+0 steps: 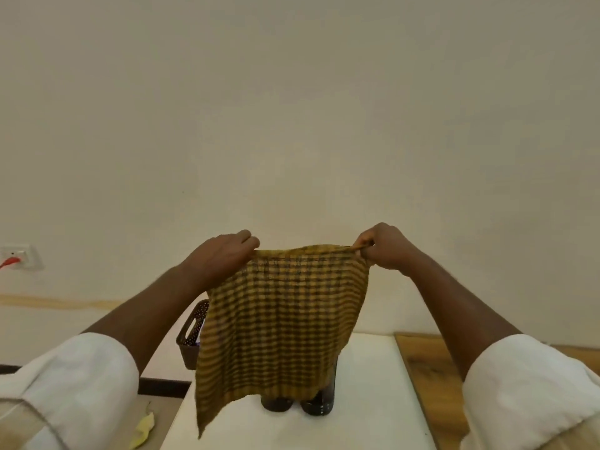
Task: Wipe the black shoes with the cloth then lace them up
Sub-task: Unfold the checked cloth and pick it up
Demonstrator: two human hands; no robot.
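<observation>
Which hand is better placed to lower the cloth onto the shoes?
Probably the right hand: it pinches the cloth corner almost above the shoes; the left hand is farther aside.

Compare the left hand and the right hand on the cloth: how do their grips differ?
The left hand lies flatter, fingers extended over its top corner of the cloth; the right hand is curled into a tighter fist around its corner. The right hand also sits slightly higher in the picture than the left hand. Both pinch the upper edge, holding the cloth spread and hanging in front of the black shoes.
</observation>
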